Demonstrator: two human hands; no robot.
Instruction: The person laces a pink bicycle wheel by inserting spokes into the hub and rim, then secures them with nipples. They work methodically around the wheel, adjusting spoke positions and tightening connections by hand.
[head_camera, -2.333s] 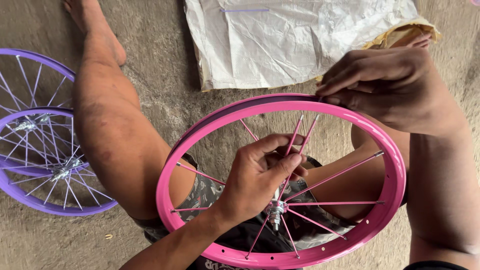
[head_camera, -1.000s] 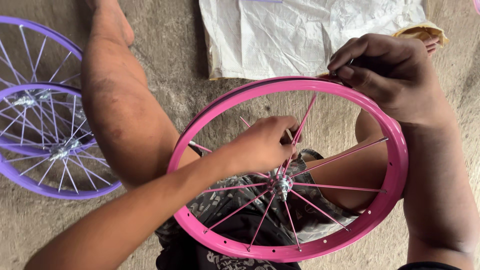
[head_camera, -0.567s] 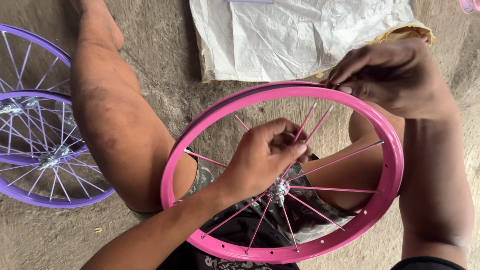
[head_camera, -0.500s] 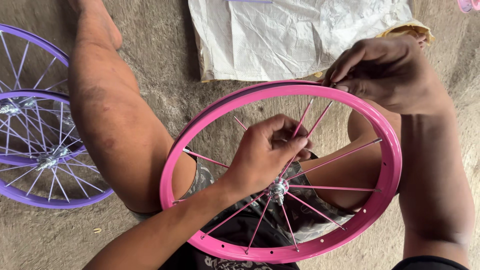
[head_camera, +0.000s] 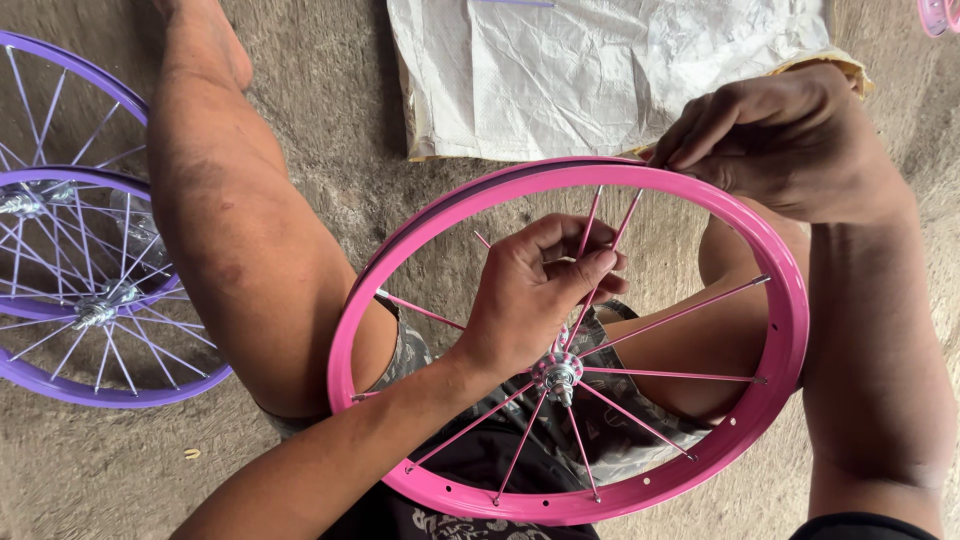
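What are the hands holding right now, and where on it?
The left hand pinches a pink spoke partway between hub and rim. The right hand grips the top edge of the pink rim.

There is 1 pink wheel rim (head_camera: 790, 330) with 1 silver hub (head_camera: 556, 374) at its middle. 2 purple spoked wheels (head_camera: 70, 300) lie stacked at the left, each with 1 silver hub, so 2 purple-wheel hubs show. 1 white woven sack (head_camera: 600, 70) lies on the ground at the top. 1 more bit of pink rim (head_camera: 940, 15) shows in the top right corner. 2 hands are in view: 1 left hand (head_camera: 535, 290) among the pink spokes (head_camera: 680, 316) and 1 right hand (head_camera: 790, 135) on the rim's top edge. About 13 pink spokes can be counted; some are hidden behind the left hand.
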